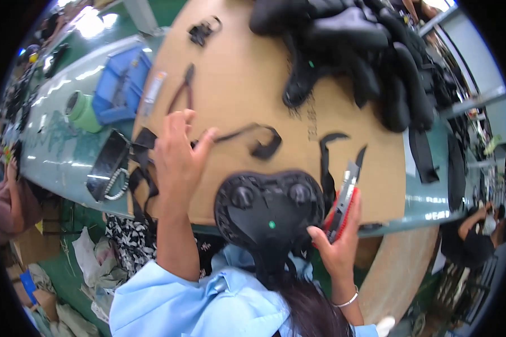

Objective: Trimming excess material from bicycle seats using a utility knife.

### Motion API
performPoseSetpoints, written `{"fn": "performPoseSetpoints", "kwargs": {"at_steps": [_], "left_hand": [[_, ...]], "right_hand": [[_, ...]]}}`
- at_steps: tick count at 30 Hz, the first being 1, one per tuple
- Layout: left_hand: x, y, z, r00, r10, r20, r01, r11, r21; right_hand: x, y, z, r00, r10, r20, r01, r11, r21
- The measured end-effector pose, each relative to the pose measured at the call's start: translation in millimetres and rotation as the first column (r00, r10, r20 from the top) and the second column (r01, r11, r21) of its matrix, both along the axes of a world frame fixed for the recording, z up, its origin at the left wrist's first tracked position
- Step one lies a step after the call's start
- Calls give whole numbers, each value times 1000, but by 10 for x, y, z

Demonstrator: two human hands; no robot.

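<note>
A black bicycle saddle [253, 216] lies underside up at the table's near edge, its narrow nose toward my body. Two round black bumpers and a small green dot show on it. Just right of it, my right hand [338, 238] grips a red utility knife [340, 216], its metal end pointing away from me. My left hand [180, 154] is raised over the cardboard with fingers and thumb apart, seemingly holding nothing. Beside its thumb lies a curled black strip [267, 147]. Beyond my fingertips rests a pair of pliers [186, 87] with dark red handles.
Several black saddles [348, 33] are heaped at the far right of the cardboard sheet [236, 67]. A blue bin [118, 84], a green tape roll [83, 111] and a black phone-like slab [108, 163] with beads stand at left. Other people sit at both sides.
</note>
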State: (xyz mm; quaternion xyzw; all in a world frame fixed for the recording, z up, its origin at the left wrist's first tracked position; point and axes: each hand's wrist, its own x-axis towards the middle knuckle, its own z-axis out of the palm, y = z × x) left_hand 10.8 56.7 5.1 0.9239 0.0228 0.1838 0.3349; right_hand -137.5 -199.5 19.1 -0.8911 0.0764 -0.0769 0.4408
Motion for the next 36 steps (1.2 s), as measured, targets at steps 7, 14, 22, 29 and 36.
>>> {"fn": "performPoseSetpoints", "kwargs": {"at_steps": [7,14,22,29,36], "left_hand": [[339,70,170,264,-828,-494,375,560,-739],[2448,468,71,957,-164,240,193,-257,-947],[3148,-798,-220,868,-382,318,482,804,-349],[2892,-845,-71,801,-554,228,527,833,170],[2915,-695,90,869,-146,473,283,931,-231]], "right_hand": [[705,47,256,968,17,250,-130,888,441],[679,-281,272,888,-366,279,198,850,488],[509,-200,-298,945,-325,-20,286,800,528],[676,22,-167,960,-270,-74,248,698,672],[492,47,-184,983,-182,6,151,831,536]]}}
